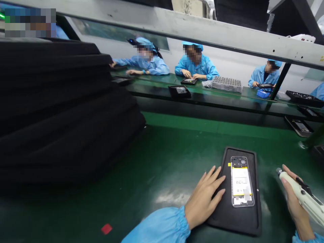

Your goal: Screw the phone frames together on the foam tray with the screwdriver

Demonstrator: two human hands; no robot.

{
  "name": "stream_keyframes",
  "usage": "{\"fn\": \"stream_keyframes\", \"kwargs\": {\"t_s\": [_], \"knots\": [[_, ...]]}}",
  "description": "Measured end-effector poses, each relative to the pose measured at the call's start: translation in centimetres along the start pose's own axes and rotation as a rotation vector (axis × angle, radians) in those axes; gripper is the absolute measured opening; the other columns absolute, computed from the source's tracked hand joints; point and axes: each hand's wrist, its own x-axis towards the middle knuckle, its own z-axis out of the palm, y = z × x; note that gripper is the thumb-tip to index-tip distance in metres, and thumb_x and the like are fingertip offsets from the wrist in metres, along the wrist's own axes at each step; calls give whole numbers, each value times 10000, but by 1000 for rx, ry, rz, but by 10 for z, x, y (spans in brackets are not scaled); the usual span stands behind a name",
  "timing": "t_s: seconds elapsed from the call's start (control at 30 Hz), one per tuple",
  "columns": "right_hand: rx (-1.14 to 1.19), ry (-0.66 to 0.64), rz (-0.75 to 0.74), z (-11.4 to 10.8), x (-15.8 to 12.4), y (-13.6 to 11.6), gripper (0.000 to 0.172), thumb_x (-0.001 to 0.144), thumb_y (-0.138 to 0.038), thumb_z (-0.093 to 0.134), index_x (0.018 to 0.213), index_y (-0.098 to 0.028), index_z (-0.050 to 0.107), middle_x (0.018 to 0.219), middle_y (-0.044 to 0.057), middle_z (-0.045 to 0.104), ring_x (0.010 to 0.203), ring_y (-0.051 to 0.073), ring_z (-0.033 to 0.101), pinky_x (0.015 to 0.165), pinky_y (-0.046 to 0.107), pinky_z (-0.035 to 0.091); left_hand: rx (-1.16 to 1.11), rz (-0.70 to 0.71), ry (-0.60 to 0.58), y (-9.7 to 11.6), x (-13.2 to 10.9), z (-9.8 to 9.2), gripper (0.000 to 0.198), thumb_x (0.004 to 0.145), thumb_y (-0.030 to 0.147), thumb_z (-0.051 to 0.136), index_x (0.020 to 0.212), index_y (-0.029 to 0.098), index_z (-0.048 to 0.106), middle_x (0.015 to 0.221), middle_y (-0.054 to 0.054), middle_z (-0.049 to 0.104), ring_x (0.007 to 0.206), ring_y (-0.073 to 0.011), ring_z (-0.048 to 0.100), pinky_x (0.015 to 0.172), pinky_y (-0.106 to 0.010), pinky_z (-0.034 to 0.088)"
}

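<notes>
An opened phone (242, 182), its white battery and inner parts showing, lies face down on a black tray (220, 216). A small yellow tab sticks out at the phone's upper left. My left hand (205, 197) rests with fingers spread over the tray's left edge, fingertips just short of the phone. To the right of the tray, my right hand (295, 199) is wrapped round a pale electric screwdriver (301, 194). Its metal tip end points up and left, apart from the phone.
Black cloth (63, 111) hangs over the left side of the green bench (162, 162). A red square (106, 228) lies near the front. Behind runs a line with phone trays (300, 126) and a parts tray (226, 83). Several people in blue work beyond; a metal beam (162, 23) crosses above.
</notes>
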Motion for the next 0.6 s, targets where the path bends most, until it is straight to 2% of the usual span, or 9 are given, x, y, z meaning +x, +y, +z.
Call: {"fn": "stream_keyframes", "kwargs": {"t_s": [0.1, 0.2, 0.27, 0.33, 0.4, 0.47, 0.53, 0.6], "knots": [[-92, -6, 25, 0, 0, -8, 563, 712, -564, 646, 1165, -230, 626, 1231, 70, 613, 1157, 287, 546, 1051, 460, 388, 31, -39, -55, 6, 21, -4, 447, 942, 267, 348, 1383, 229, 406, 1520, -56, 208, 1410, -271, 125, 1136, -542, 231], [-142, -8, -21, -1, 2, -9, 512, 723, -534, 653, 1137, -233, 638, 1196, 64, 638, 1115, 277, 586, 1026, 427, 431, 66, -75, -73, 8, 44, -8, 474, 922, 210, 342, 1392, 240, 393, 1529, -70, 182, 1408, -298, 108, 1128, -559, 226], [-163, -40, -164, -2, 7, 1, 450, 748, -486, 649, 1100, -206, 649, 1170, 85, 650, 1044, 271, 630, 962, 397, 493, 78, -78, -62, 7, 55, -9, 493, 906, 183, 345, 1393, 243, 394, 1529, -84, 179, 1404, -310, 130, 1120, -568, 229], [-224, -79, -368, -5, 15, 19, 380, 776, -417, 640, 1076, -183, 651, 1181, 103, 642, 993, 266, 654, 914, 380, 529, 81, -74, -57, 5, 62, -8, 510, 893, 162, 344, 1393, 245, 394, 1529, -92, 175, 1400, -314, 149, 1120, -565, 229], [-305, -117, -539, -10, 25, 38, 330, 821, -343, 591, 1103, -178, 638, 1242, 108, 605, 1007, 261, 650, 908, 383, 537, 91, -77, -64, 4, 66, -7, 536, 875, 129, 340, 1393, 256, 394, 1530, -85, 173, 1400, -315, 149, 1121, -558, 229], [-374, -231, -623, -15, 34, 53, 352, 874, -279, 506, 1200, -179, 591, 1343, 110, 522, 1129, 263, 585, 961, 402, 508, 107, -80, -78, 3, 70, -8, 561, 863, 101, 329, 1396, 266, 389, 1531, -73, 174, 1400, -321, 143, 1119, -557, 233], [-414, -364, -654, -18, 42, 60, 402, 909, -233, 433, 1298, -179, 517, 1433, 116, 412, 1277, 259, 446, 1037, 424, 442, 118, -77, -93, 3, 75, -10, 568, 863, 92, 317, 1398, 272, 386, 1532, -67, 174, 1398, -330, 150, 1114, -564, 234], [-443, -416, -657, -18, 46, 61, 431, 920, -222, 422, 1347, -180, 461, 1495, 122, 302, 1366, 258, 295, 1094, 451, 365, 114, -73, -104, 3, 80, -12, 558, 871, 98, 315, 1395, 276, 390, 1530, -64, 178, 1392, -337, 175, 1111, -572, 234]]}}
